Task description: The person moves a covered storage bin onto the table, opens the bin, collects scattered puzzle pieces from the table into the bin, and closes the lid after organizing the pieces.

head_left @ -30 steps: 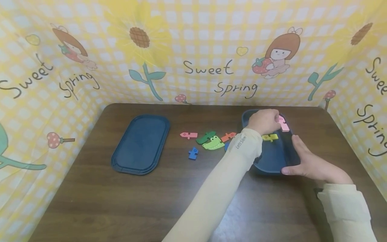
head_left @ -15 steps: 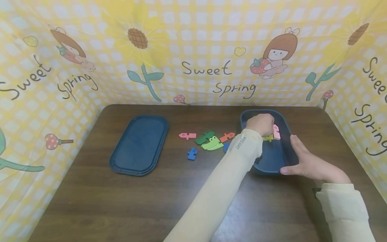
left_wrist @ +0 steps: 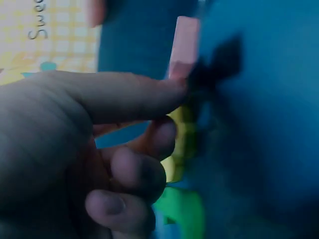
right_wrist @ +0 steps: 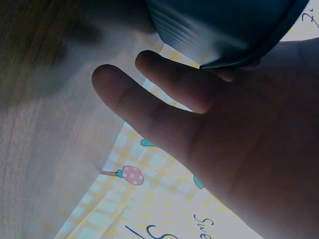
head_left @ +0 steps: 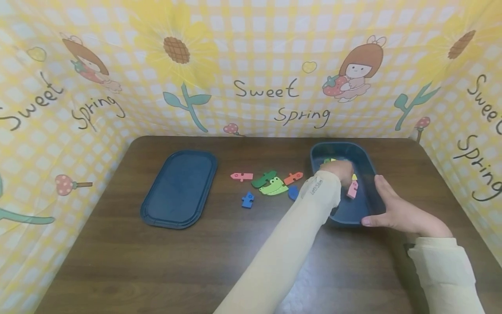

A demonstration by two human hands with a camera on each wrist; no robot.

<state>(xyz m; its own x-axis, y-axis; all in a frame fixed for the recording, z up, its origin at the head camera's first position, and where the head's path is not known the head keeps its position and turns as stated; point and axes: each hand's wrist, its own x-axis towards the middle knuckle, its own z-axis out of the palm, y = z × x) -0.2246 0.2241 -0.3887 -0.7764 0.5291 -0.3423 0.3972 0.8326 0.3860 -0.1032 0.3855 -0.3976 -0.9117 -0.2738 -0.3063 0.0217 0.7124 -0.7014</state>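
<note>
Just swung pink piece (head_left: 352, 189) lower, pinched in left hand (head_left: 339, 169), maybe lining up with yellow one (left_wrist: 185, 137). Touching box (head_left: 366, 174) with spread right hand (head_left: 404, 213).

High head view, 2 close-ups

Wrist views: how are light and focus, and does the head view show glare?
Left wrist: soft focus, the pink puzzle piece beside a dark shadow on the blue container; right wrist: right hand dim against bright checked cloth; head: pale glare on the wooden table.
</note>
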